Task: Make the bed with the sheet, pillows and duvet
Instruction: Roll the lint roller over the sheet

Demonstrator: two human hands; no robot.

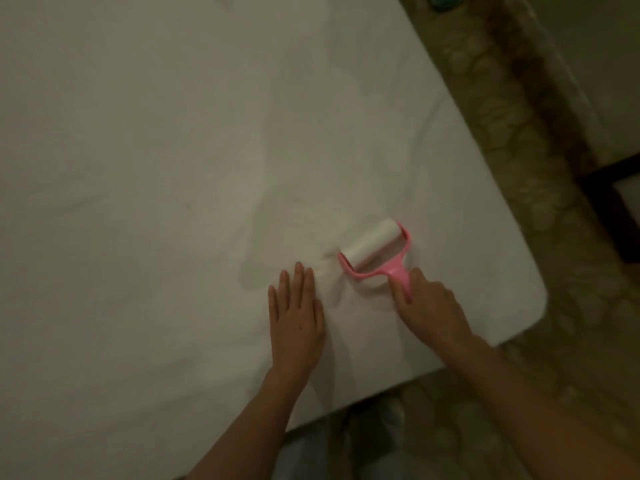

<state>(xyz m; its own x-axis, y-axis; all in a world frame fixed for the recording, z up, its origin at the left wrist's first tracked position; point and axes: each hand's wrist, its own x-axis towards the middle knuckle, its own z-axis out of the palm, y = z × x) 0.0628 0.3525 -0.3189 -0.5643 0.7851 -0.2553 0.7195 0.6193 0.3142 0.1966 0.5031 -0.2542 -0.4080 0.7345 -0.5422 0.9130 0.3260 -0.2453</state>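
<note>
Sheet cleaning is my step: left hand pressing flat, fingers straight, right hand clamped on lint roller; next, I'd judge, rolling onward.

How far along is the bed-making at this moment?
Done: a white sheet covers the mattress, faintly creased. In hand: the right hand grips a pink lint roller on the sheet, while the left hand presses flat beside it. Left: no pillows or duvet are in view.
</note>
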